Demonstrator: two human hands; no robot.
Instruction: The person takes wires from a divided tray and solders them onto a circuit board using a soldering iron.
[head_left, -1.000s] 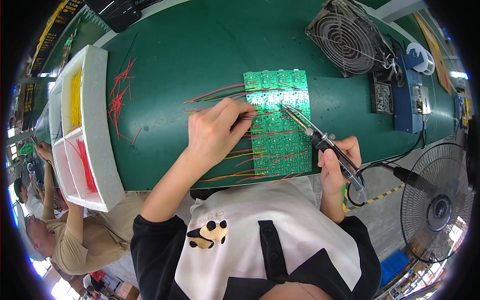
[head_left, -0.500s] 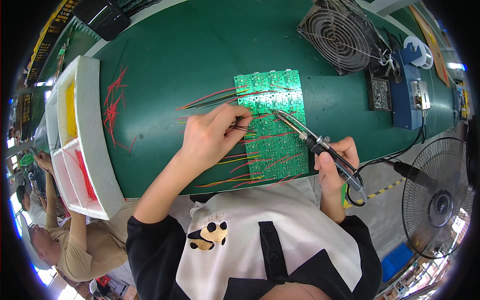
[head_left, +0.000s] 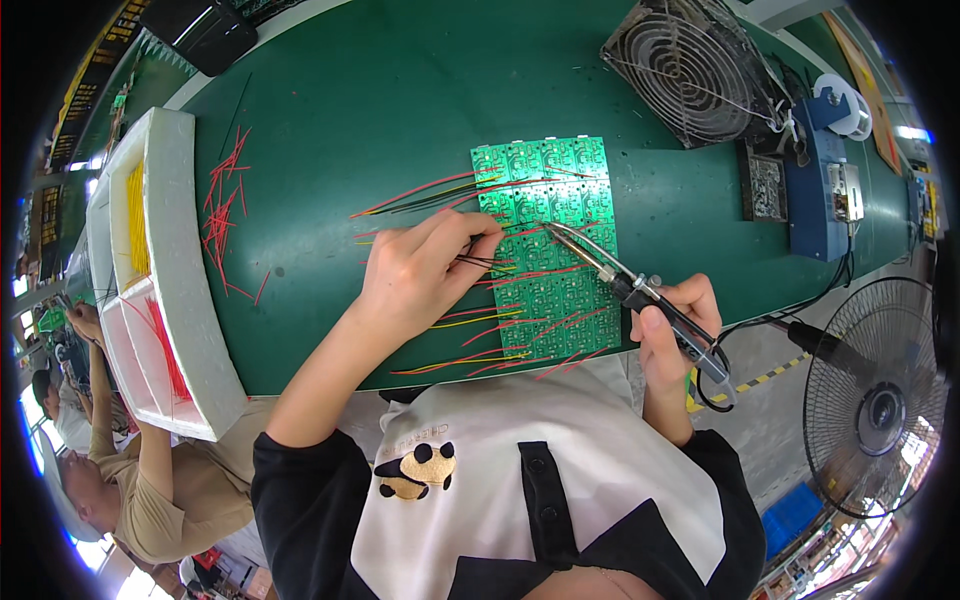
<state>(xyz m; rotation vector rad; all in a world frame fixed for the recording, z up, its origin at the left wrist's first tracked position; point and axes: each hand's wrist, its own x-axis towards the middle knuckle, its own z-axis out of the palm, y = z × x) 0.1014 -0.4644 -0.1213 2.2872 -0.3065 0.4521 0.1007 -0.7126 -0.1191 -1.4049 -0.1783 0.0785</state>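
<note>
A panel of green circuit boards [head_left: 560, 320] lies on the green table, with red, yellow and black wires sticking out over its left side. My left hand [head_left: 425, 265] is at the panel's left edge, thumb and fingers pinched on several thin black wires [head_left: 482, 262]. In my right hand [head_left: 675, 325] is a soldering iron [head_left: 640, 292], gripped by its black handle. Its tip, with a thin metal tube alongside, points at the upper middle of the panel, close to my left fingertips. Whether the tip touches the board is too small to tell.
Loose red wires [head_left: 225, 205] lie left of my left hand. Beyond them stands a white foam box [head_left: 215, 370] with yellow and red wires. A square fan [head_left: 680, 75], a blue soldering station [head_left: 815, 200] and a standing fan [head_left: 880, 405] are on the right. Another person [head_left: 165, 500] sits at left.
My hands and the soldering iron stay almost in place at the same spot. The circuit board panel appears shifted very slightly in the picture.
</note>
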